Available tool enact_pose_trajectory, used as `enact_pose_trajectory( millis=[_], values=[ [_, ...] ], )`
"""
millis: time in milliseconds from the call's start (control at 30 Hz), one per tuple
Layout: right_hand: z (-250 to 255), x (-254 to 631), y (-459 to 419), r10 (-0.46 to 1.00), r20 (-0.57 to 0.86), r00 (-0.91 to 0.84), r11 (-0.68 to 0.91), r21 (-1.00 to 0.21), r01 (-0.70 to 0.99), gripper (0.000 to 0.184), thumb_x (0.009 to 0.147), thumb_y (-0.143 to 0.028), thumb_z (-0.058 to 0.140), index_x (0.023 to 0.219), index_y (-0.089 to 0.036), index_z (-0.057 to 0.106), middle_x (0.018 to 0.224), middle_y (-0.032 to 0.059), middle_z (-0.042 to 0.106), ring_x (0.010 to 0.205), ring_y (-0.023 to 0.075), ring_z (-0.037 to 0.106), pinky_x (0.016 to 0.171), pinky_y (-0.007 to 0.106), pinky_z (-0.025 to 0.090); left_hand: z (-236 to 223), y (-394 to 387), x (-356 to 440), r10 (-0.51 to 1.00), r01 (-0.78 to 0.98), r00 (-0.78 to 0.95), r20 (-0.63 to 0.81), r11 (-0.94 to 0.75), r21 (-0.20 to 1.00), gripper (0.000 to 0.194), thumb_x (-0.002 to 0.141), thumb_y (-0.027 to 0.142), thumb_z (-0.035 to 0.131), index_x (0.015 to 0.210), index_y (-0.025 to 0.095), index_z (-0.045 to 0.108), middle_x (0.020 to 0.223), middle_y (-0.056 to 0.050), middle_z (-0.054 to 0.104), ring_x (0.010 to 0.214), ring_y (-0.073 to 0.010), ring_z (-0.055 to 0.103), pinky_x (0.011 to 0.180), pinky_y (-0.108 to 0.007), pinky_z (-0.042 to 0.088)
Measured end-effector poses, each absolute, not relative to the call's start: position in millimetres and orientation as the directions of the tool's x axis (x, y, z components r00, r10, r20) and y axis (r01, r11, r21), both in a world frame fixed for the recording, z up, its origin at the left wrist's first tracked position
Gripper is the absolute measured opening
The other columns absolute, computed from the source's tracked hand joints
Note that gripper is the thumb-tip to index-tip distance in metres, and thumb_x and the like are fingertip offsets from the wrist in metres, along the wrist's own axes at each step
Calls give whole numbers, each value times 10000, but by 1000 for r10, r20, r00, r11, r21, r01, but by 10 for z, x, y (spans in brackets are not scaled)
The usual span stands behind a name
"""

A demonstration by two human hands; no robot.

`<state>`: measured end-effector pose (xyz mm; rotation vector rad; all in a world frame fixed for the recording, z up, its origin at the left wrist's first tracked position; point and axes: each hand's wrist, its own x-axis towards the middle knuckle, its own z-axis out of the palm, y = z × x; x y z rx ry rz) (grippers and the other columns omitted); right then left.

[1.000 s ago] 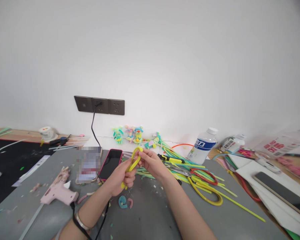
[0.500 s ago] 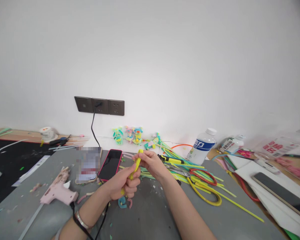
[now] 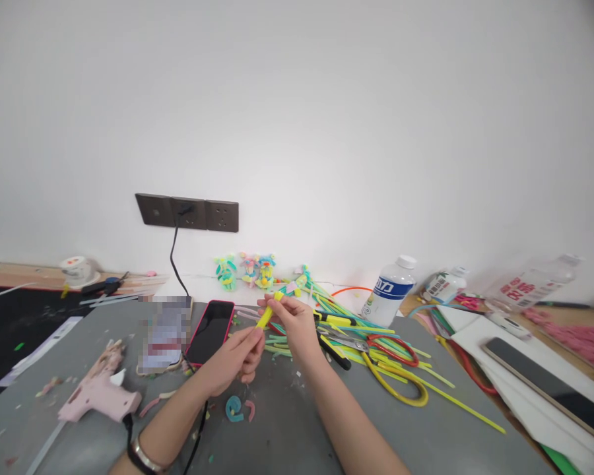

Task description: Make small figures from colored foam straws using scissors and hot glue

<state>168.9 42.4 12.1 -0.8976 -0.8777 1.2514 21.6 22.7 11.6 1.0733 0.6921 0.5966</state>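
The yellow strip (image 3: 264,320), visibly looped a second earlier, appeared as a narrow band above the grey mat (image 3: 277,432), its lower part pinched by the left hand (image 3: 235,359), its upper end by the right hand (image 3: 297,323), suggesting shaping in progress.

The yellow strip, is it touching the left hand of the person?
Touching. The head view shows it: the left hand pinches the lower visible part of the yellow strip, with no gap between them.
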Motion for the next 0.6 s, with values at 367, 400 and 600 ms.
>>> enact_pose_trajectory(
  millis=[367, 400, 600],
  values=[
    [158, 1799, 471, 981, 179, 76, 186, -977, -102, 429, 737, -618, 689, 737, -191, 730, 785, 66, 764, 678, 234, 706, 655, 368, 573, 58, 299, 200, 821, -114, 544, -173, 276, 954, 528, 761, 706, 626, 783, 197, 491, 521, 120, 299, 404, -39, 169, 370, -177, 144],
    [194, 1884, 450, 979, 192, 62, 194, -980, -32, 430, 746, -618, 678, 712, -193, 730, 738, 57, 752, 683, 234, 700, 657, 360, 563, 47, 308, 195, 826, -123, 538, -168, 274, 954, 533, 757, 710, 628, 781, 196, 490, 522, 120, 297, 402, -37, 174, 369, -173, 145],
    [294, 2902, -64, 928, 285, 240, 176, -904, 390, 322, 799, -515, 652, 775, -203, 732, 836, 78, 744, 823, 271, 658, 823, 409, 495, 52, 305, 202, 814, -181, 558, -162, 309, 934, 543, 737, 702, 661, 767, 194, 472, 520, 130, 266, 408, -28, 154, 386, -167, 141]
  ],
)
